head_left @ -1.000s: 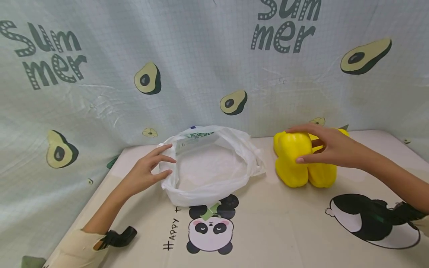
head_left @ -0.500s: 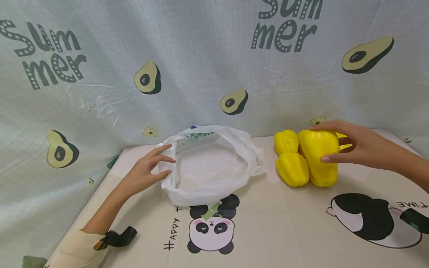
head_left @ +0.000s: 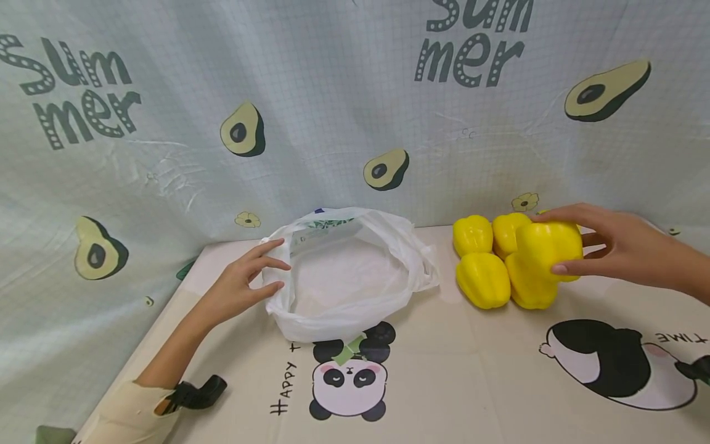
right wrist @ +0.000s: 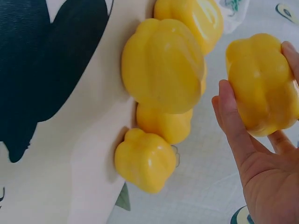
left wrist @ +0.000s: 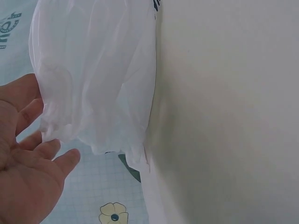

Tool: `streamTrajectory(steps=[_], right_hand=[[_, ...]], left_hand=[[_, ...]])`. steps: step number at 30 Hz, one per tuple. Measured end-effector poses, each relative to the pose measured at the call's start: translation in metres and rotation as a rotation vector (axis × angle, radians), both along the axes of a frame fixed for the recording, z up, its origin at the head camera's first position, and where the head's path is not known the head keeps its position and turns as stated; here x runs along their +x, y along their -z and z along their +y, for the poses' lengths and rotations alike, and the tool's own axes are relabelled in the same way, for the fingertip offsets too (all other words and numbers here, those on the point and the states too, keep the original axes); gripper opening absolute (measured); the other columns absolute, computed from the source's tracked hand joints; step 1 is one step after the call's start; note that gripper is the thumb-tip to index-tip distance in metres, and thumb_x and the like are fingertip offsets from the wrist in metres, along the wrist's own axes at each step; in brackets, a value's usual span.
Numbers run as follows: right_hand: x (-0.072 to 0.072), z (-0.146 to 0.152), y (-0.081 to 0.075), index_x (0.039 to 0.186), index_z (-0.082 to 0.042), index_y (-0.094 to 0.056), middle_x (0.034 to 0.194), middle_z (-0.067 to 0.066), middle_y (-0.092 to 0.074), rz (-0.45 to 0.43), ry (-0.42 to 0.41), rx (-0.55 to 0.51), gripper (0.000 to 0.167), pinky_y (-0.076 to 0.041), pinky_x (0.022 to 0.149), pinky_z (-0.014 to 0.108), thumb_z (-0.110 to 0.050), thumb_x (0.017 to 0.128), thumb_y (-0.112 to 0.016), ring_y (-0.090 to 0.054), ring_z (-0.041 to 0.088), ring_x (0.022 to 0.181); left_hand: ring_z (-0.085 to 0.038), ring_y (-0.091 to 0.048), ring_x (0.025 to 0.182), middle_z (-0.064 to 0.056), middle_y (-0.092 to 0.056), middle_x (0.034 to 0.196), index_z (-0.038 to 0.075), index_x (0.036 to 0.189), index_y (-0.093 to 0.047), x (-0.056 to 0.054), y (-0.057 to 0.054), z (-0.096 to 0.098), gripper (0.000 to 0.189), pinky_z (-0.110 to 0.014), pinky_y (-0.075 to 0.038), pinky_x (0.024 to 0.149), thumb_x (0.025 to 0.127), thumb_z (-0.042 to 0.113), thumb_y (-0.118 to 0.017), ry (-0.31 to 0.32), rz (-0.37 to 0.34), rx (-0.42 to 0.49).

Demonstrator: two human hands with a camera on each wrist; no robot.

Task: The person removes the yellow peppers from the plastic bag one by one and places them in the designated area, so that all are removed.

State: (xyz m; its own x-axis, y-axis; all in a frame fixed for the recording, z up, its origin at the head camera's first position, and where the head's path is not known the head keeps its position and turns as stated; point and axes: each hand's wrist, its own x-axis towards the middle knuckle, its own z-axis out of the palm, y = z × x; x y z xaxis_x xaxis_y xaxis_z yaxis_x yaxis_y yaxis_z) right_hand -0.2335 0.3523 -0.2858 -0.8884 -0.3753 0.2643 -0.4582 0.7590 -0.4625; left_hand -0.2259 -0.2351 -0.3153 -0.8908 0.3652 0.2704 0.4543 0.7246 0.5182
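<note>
My right hand (head_left: 621, 250) holds a yellow bell pepper (head_left: 546, 246) between its thumb and fingers, in front of the other peppers in the head view. The right wrist view shows this held bell pepper (right wrist: 261, 88) lifted apart from the others. A cluster of bell peppers, among them one at the front left (head_left: 482, 280) and one behind it (head_left: 473, 236), sits on the table. My left hand (head_left: 238, 287) is at the left rim of a white plastic bag (head_left: 344, 327), its fingers spread and lightly bent against the film. The bag's mouth is wide open.
A pale curtain (head_left: 310, 111) printed with avocados hangs right behind the bag and peppers. The light tablecloth (head_left: 444, 382) bears a printed panda (head_left: 348, 388) in front of the bag and a dark-haired figure (head_left: 616, 364) at the right.
My right hand has moved right with the pepper it holds, past the cluster, so the peppers on the left show more fully. The left hand and the bag have stayed put.
</note>
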Motion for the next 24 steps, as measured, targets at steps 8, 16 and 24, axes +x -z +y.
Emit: streamTrajectory(steps=[8,16,24], right_hand=[[-0.002,0.012,0.007,0.142,-0.018,-0.056,0.141,0.013,-0.054,0.03,0.018,0.009,0.077,-0.063,0.07,0.036,-0.017,0.074,-0.092,-0.054,-0.009,0.1],[0.0,0.019,0.008,0.144,-0.015,-0.055,0.143,0.018,-0.051,-0.009,0.023,-0.007,0.077,-0.061,0.069,0.024,-0.014,0.076,-0.091,-0.047,-0.017,0.096],[0.002,0.023,0.011,0.145,-0.014,-0.053,0.144,0.018,-0.049,-0.016,0.031,-0.01,0.077,-0.063,0.071,0.037,-0.013,0.077,-0.09,-0.049,-0.007,0.104]], left_hand=[[-0.04,-0.036,0.146,-0.012,-0.041,0.159,0.01,0.117,-0.073,-0.002,-0.002,-0.002,0.026,-0.068,-0.039,0.106,0.092,0.007,-0.074,0.033,-0.032,-0.008],[-0.041,-0.039,0.143,-0.014,-0.042,0.157,0.011,0.117,-0.073,-0.005,-0.002,-0.008,0.024,-0.068,-0.037,0.108,0.093,0.01,-0.074,0.087,-0.092,-0.021],[-0.041,-0.038,0.144,-0.016,-0.043,0.157,0.01,0.118,-0.072,-0.005,-0.004,-0.009,0.025,-0.068,-0.036,0.109,0.093,0.012,-0.073,0.115,-0.093,-0.023]])
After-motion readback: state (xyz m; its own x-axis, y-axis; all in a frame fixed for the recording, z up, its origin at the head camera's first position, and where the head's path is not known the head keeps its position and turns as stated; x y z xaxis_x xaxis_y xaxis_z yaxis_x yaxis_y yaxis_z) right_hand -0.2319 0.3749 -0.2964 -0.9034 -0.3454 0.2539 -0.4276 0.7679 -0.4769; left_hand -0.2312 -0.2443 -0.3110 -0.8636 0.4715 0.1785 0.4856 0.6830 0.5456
